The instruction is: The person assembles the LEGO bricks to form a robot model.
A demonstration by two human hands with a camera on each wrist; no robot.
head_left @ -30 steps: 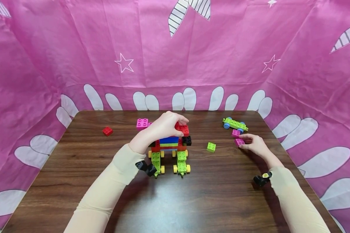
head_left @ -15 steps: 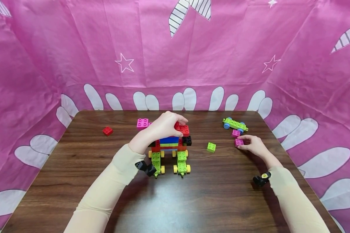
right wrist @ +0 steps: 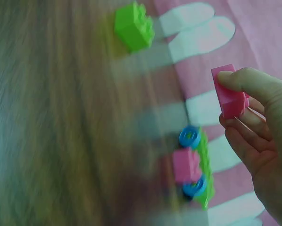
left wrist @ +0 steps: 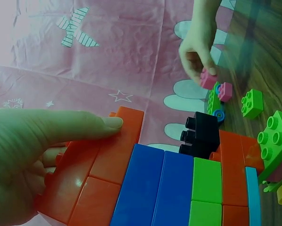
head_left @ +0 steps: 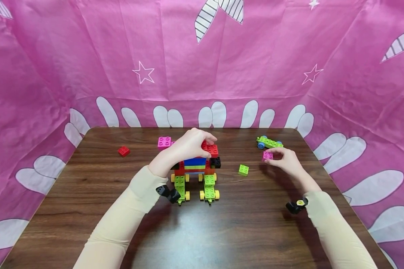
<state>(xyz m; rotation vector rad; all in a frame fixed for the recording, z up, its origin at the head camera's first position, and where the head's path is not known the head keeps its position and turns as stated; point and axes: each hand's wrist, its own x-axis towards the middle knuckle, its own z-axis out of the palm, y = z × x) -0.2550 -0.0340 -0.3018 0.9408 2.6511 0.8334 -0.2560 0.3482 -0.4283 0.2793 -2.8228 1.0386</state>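
Note:
In the head view my left hand [head_left: 187,145] grips the red bricks [head_left: 213,150] at the top of a toy brick build. Its thumb lies on the red front face in the left wrist view, while the fingers curl behind. Below the red come blue bricks [left wrist: 150,186], green bricks and black side bricks [left wrist: 200,135]; green wheeled bases [head_left: 210,188] stand at the bottom. Over at the right, my right hand [head_left: 287,163] pinches a pink brick [right wrist: 229,96] between thumb and fingers, lifted off the table. A second pink brick [right wrist: 186,165] sits beside a green wheeled base [right wrist: 205,167] with blue wheels.
A loose lime green brick [head_left: 244,170] lies between the build and my right hand. Far left on the wooden table [head_left: 70,194] is a red brick [head_left: 124,151]. Larger pink bricks [head_left: 164,142] show behind my left forearm. A pink cloth [head_left: 175,48] surrounds the table's back and sides.
My right hand has taken hold of the nearer pink brick, lifted it and moved left and away from me. My left hand stays in place on the build.

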